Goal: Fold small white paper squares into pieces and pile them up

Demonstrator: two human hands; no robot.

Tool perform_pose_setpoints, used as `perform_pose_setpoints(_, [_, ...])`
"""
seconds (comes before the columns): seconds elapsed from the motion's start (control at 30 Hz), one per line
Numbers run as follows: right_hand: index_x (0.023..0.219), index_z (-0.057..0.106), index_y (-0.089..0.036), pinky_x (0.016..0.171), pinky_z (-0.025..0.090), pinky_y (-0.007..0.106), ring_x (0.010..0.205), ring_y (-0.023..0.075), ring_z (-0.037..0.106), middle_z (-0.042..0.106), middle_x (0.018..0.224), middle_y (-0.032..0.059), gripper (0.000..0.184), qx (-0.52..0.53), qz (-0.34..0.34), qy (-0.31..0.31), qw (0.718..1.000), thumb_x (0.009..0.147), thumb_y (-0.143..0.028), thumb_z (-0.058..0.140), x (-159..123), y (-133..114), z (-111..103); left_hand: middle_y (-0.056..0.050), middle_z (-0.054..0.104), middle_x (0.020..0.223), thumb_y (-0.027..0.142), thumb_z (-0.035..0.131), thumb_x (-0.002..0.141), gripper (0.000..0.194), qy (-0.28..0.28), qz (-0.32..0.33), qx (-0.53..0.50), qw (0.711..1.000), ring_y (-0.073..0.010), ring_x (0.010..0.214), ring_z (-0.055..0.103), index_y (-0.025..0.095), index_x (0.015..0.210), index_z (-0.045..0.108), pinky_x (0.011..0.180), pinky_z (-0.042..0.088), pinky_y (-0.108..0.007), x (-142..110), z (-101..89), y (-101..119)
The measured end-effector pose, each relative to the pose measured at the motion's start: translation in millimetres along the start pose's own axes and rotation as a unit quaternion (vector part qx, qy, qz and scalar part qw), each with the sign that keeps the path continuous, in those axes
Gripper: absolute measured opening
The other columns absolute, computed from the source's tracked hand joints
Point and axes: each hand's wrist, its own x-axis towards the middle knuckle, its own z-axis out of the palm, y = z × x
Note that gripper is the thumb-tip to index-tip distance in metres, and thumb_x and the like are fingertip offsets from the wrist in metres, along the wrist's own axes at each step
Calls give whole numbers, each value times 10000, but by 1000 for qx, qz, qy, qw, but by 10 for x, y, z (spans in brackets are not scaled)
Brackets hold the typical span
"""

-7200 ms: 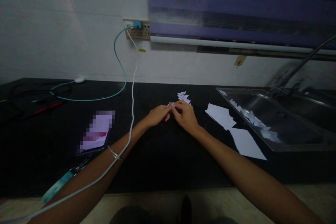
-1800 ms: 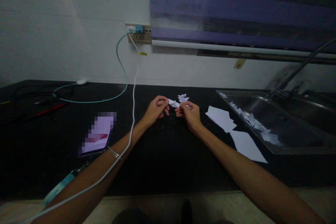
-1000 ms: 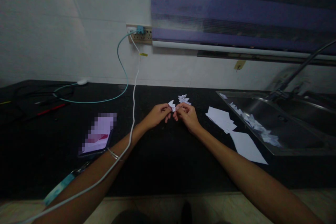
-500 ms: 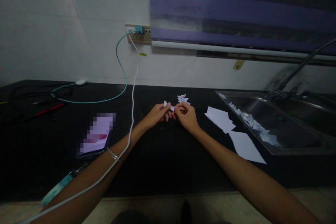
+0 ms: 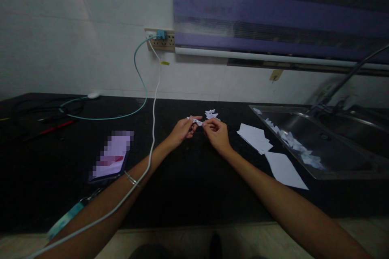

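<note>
A small piece of folded white paper (image 5: pixel 197 122) is held between my two hands over the dark counter. My left hand (image 5: pixel 182 130) pinches its left end, with the index finger stretched out behind the paper. The fingertips of my right hand (image 5: pixel 217 132) grip the other end. Just beyond my hands lie some small pointed folded-paper pieces (image 5: pixel 212 114). To the right of my right hand rests a stack of white paper sheets (image 5: pixel 254 136), with another white sheet (image 5: pixel 287 170) nearer to me.
More folded-paper pieces line the rim of the metal sink (image 5: pixel 337 176) at right. A phone (image 5: pixel 112 156) with a blurred-out screen lies left of my left forearm. A white cable (image 5: pixel 154 117) crosses that forearm from the wall socket (image 5: pixel 161 41). Other cables (image 5: pixel 103 118) lie at the back left.
The folded paper has turned flatter between my hands. My left index finger has stretched out behind it, and the left fingers have drawn slightly away from the right hand.
</note>
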Motion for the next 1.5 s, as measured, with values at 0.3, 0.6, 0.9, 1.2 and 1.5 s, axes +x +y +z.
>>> perform_pose_setpoints(0.3, [825, 629, -193, 554, 385, 256, 577, 123, 501, 554, 664, -26, 98, -101, -96, -56, 989, 844, -289, 632, -82, -6, -29, 32, 454, 670, 735, 513, 903, 647, -11, 66, 59, 996, -81, 554, 402, 135, 1044, 709, 491, 321, -185, 39, -78, -125])
perform_pose_setpoints(0.6, [845, 719, -181, 600, 358, 287, 599, 137, 457, 466, 636, -29, 154, -156, -179, -51, 970, 881, -293, 619, -57, -37, -35, -39, 636, 895, 603, 419, 1007, 514, -64, 99, 128, 985, -148, 773, 550, 153, 1078, 659, 679, 454, -252, 18, -125, -166])
perform_pose_setpoints(0.9, [801, 736, -151, 565, 317, 271, 541, 116, 392, 420, 550, -51, 298, -153, -76, -87, 981, 852, -426, 635, -36, 27, -26, -94, 686, 1123, 521, 368, 1045, 456, -108, 128, 187, 968, -217, 1078, 616, 156, 1117, 632, 1051, 444, -384, -14, -113, -142])
perform_pose_setpoints(1.2, [663, 590, -177, 531, 232, 262, 515, 85, 311, 361, 529, -80, 199, -210, -44, -182, 960, 811, -308, 610, -21, 5, -76, -109, 680, 1114, 575, 289, 1054, 533, -151, 109, 237, 953, -223, 1073, 626, 161, 1086, 623, 1061, 458, -411, 35, -126, -323])
perform_pose_setpoints(1.5, [658, 578, -179, 530, 229, 260, 531, 89, 313, 388, 551, -69, 257, -192, -14, -213, 958, 839, -361, 597, 4, 43, -89, -105, 654, 1126, 553, 255, 1061, 509, -157, 93, 245, 952, -214, 1066, 607, 176, 1082, 595, 1053, 442, -391, 10, -116, -293])
